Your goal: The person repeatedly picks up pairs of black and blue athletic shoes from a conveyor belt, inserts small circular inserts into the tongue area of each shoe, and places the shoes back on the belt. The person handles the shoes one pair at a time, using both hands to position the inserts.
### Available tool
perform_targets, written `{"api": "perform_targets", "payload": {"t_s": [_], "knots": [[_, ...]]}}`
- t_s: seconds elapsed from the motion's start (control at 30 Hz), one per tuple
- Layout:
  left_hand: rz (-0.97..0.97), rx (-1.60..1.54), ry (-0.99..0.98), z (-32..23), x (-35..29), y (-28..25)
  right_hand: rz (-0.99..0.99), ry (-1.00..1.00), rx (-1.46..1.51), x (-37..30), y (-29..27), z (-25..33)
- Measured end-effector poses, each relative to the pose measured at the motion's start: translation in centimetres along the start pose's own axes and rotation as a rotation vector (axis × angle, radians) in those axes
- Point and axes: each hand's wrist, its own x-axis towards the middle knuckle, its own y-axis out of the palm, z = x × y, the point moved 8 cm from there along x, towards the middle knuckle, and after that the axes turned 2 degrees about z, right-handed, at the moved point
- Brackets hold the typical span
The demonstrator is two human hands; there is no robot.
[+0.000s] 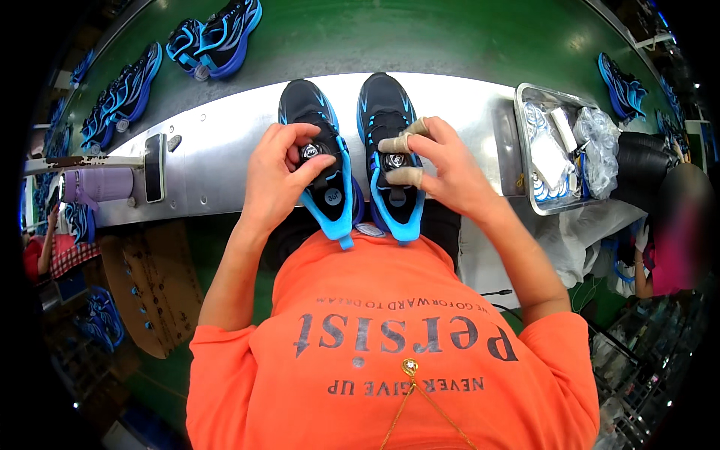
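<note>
Two black sneakers with bright blue trim lie side by side on the metal bench edge, toes pointing away from me. On the tongue of the left sneaker (301, 105) is a round black dial (310, 152), and my left hand (274, 172) has its thumb and curled fingers closed around it. A matching dial (395, 160) sits on the right sneaker (382, 105). My right hand (454, 169), with pale finger covers on its thumb and fingers, grips that dial from the right side. The blue heel collars of both sneakers face my body.
A metal tray (520, 142) with tags and clear plastic stands at right. A phone (154, 166) and a purple cylinder (105, 184) lie at left. More sneakers (225, 37) rest on the green surface (390, 37) beyond. A co-worker in pink (679, 240) is at far right.
</note>
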Motion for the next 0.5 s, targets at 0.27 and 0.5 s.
{"api": "perform_targets", "payload": {"t_s": [0.27, 0.5], "knots": [[0.211, -0.497, -0.043, 3.0, -0.3, 1.0, 0.112, 0.073, 0.121, 0.2, 0.1, 0.0], [0.027, -0.102, 0.045, 1.0, 0.3, 0.4, 0.157, 0.116, 0.106, 1.5, 0.7, 0.2]]}}
